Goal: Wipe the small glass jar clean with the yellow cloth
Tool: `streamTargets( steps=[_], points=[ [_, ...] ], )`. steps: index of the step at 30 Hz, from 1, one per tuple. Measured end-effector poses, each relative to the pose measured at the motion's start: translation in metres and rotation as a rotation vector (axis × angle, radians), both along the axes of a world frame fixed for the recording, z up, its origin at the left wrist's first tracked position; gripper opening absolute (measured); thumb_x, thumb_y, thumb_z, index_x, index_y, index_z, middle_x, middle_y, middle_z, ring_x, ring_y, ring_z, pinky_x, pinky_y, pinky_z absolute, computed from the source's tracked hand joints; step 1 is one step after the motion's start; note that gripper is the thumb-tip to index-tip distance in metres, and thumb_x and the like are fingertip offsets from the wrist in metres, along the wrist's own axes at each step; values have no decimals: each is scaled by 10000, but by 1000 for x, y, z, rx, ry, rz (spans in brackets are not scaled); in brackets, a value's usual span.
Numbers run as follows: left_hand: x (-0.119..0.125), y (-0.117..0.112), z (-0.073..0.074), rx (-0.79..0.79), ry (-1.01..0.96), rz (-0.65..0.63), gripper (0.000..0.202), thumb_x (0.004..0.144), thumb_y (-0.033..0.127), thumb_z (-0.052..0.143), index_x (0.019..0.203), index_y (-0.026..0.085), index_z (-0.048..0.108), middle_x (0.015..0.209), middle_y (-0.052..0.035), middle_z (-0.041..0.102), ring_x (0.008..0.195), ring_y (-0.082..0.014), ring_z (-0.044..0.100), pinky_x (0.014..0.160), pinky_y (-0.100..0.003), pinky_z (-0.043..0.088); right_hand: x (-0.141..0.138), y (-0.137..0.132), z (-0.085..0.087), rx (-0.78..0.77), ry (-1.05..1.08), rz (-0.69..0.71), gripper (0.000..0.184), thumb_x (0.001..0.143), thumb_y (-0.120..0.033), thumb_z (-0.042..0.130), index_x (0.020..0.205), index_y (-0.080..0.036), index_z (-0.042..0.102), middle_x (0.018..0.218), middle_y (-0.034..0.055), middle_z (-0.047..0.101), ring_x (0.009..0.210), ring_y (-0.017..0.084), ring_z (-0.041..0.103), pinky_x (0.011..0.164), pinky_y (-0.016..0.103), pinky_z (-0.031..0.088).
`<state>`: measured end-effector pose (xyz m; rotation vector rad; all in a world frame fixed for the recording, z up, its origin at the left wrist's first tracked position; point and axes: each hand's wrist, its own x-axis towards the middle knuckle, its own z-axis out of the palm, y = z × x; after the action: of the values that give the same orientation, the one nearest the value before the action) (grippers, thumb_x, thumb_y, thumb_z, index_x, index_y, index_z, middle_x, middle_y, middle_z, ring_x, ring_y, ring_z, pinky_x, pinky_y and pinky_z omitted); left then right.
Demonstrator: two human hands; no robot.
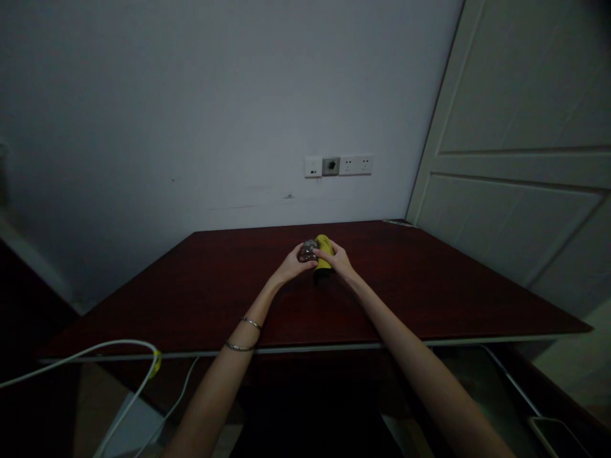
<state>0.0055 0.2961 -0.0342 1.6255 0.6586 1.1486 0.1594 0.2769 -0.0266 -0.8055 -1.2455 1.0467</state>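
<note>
Both hands meet over the middle of a dark red tabletop (305,305). My left hand (292,266) is closed around a small, shiny, see-through rounded object (309,249), whose kind I cannot make out. A yellow, roughly tube-shaped object with a black lower edge (325,247) is in my right hand (340,259), fingers wrapped round its right side. The two objects are side by side and seem to touch. My right thumb reaches across the yellow object toward the shiny one. The fingers partly hide both.
Wall sockets (356,165) sit above the table's back edge, and a panelled white door (520,152) stands at the right. A white cable (114,343) loops over the front left edge. Below the table at the lower right lies a phone-like object (558,437).
</note>
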Motion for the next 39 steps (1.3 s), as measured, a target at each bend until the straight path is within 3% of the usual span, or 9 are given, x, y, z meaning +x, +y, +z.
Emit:
streamTargets(
  steps=[6, 11, 15, 21, 23, 31, 39],
  points=[
    [0, 1, 0, 64, 48, 89, 703, 485, 314, 806, 1087, 90, 520, 1040, -126, 614, 882, -191, 602, 794, -304, 476, -1, -1, -2, -35, -18, 51, 537, 577, -386, 733, 1047, -173, 585, 966, 54, 654, 812, 180, 622, 691, 266, 508],
    [0, 0, -1, 122, 68, 157, 694, 481, 292, 809, 1084, 94, 528, 1054, -126, 611, 904, -198, 599, 792, -306, 487, 0, 5, -4, 45, -53, 45, 507, 641, -408, 684, 1087, -197, 570, 1061, 54, 636, 943, 196, 602, 807, 294, 493],
    [0, 4, -6, 150, 94, 179, 709, 488, 301, 806, 1108, 103, 524, 1045, -118, 617, 886, -198, 606, 787, -315, 496, -2, 6, -1, 214, -107, -37, 424, 729, -441, 598, 1077, -199, 592, 1115, 67, 625, 1025, 201, 577, 920, 338, 442],
    [3, 3, -7, 144, 78, 200, 686, 495, 306, 801, 1091, 99, 534, 1012, -109, 635, 868, -194, 616, 790, -320, 499, -3, -10, 9, 545, -292, -82, 312, 756, -360, 600, 1033, -220, 635, 1192, 67, 588, 1125, 198, 526, 1002, 350, 373],
    [4, 0, -5, 128, 39, 178, 694, 487, 299, 804, 1091, 96, 528, 1018, -112, 634, 874, -195, 618, 802, -327, 500, -2, -8, 11, 552, -291, -69, 294, 761, -359, 595, 1017, -222, 645, 1174, 62, 602, 1110, 196, 538, 991, 349, 386],
    [3, -4, -5, 151, 19, 134, 694, 498, 274, 801, 1114, 112, 525, 1064, -109, 612, 930, -210, 605, 840, -348, 498, -3, 17, 11, 305, -184, -76, 352, 760, -454, 563, 917, -162, 681, 966, 85, 692, 914, 214, 632, 859, 353, 480],
    [0, 0, -5, 205, 42, 180, 691, 525, 300, 786, 1130, 97, 520, 1053, -118, 617, 907, -208, 609, 829, -339, 494, -6, -7, 18, 574, -317, -8, 260, 738, -355, 621, 959, -230, 681, 1156, 58, 616, 1095, 201, 550, 983, 358, 394]
  ],
)
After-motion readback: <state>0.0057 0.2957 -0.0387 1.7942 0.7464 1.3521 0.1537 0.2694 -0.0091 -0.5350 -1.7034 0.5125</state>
